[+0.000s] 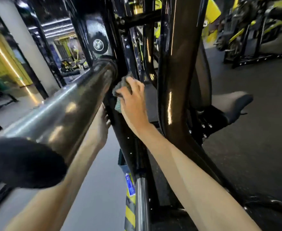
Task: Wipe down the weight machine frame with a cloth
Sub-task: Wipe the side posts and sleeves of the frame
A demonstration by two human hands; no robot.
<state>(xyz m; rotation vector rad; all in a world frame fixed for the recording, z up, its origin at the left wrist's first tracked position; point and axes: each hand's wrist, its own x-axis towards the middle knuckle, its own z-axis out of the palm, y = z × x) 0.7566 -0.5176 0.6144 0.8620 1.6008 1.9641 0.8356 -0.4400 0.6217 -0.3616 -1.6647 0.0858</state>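
Your right hand (133,100) grips the bunched cloth (118,104) against the frame (128,147). Your left hand (101,125) grip cannot be determined. The cloth may snag at the joint beyond your fingers.

Nothing here can be read. A blue and white sticker (130,182) low on the machine frame (128,147) carries print too blurred to make out, just above a yellow-and-black striped warning strip (130,214).

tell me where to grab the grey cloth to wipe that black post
Probably its bunched middle, coming from the right: the cloth is wadded against the frame, and the right hand covers it there, fingers curled over the wad.
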